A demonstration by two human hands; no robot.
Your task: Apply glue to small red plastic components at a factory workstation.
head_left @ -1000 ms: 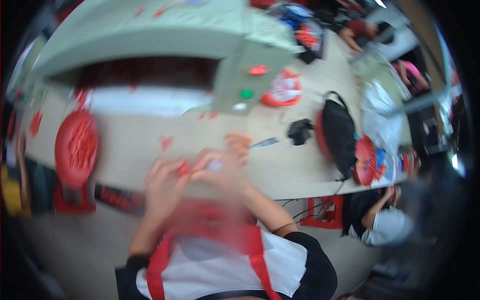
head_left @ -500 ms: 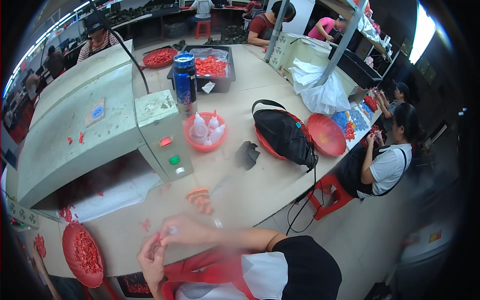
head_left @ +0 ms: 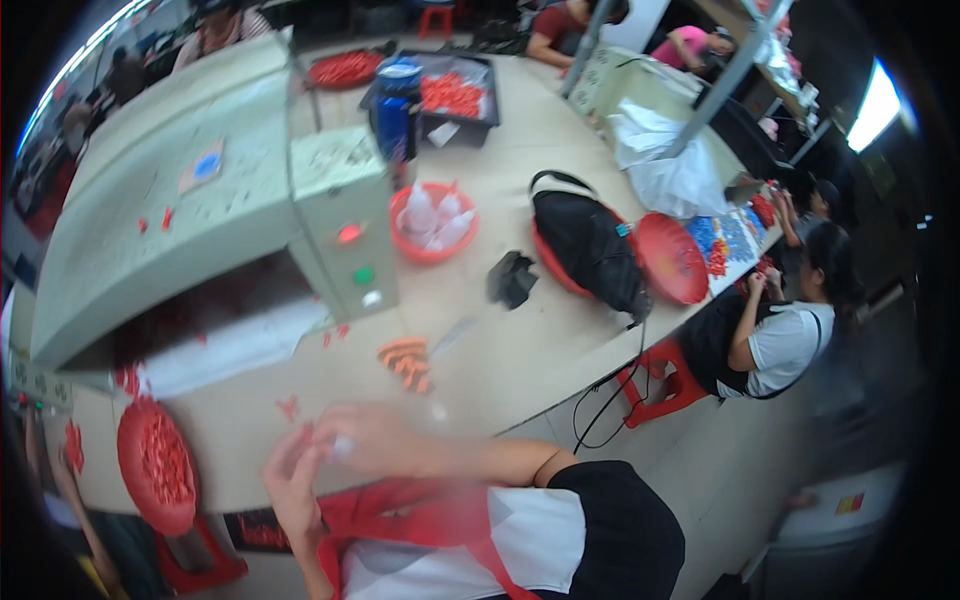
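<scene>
My left hand (head_left: pixel 290 478) and my right hand (head_left: pixel 375 440) meet fingertip to fingertip over the table's front edge. Between the left fingertips shows a small red piece (head_left: pixel 306 434), blurred. The right hand's fingers are curled, and a small pale spot shows among them; what it is I cannot make out. Just beyond the hands lie a few loose red pieces (head_left: pixel 288 408). Farther off is a cluster of orange pieces (head_left: pixel 405 360), with a thin blade-like strip (head_left: pixel 453 336) beside it.
A machine (head_left: pixel 175 215) with a wide opening fills the left. Around are a bowl of red pieces (head_left: pixel 165 470), a bowl of white squeeze bottles (head_left: pixel 435 222), a blue flask (head_left: pixel 395 115), a black bag (head_left: pixel 588 245) and a red dish (head_left: pixel 672 258). A co-worker (head_left: pixel 785 335) sits at right.
The whole view has shifted, so the machine and the table sit slightly higher and the bag farther right. My hands stay together in much the same pose.
</scene>
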